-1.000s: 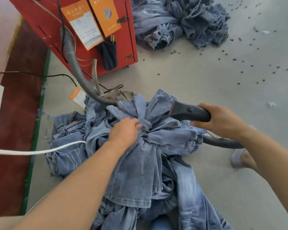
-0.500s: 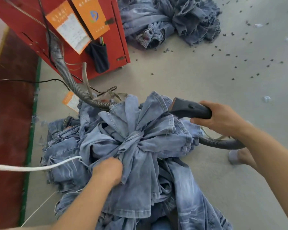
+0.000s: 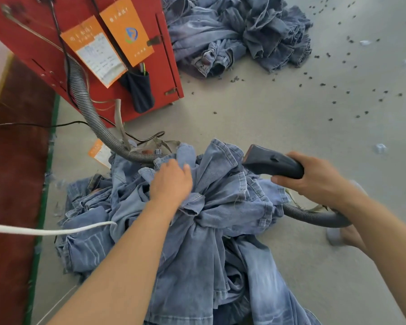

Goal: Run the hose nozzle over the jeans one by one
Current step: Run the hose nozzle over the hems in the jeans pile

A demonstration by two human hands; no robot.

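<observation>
My right hand [image 3: 319, 181] is clamped round the hose nozzle [image 3: 271, 163], its mouth at the jeans pile's [image 3: 197, 231] two o'clock edge; my left hand [image 3: 170, 181] bunches the top pair. Next I judge: spread that pair, sweep the nozzle across

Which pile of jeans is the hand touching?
The near, lighter blue pile by the hose nozzle; the left hand rests on it. The darker pile lies untouched.
</observation>
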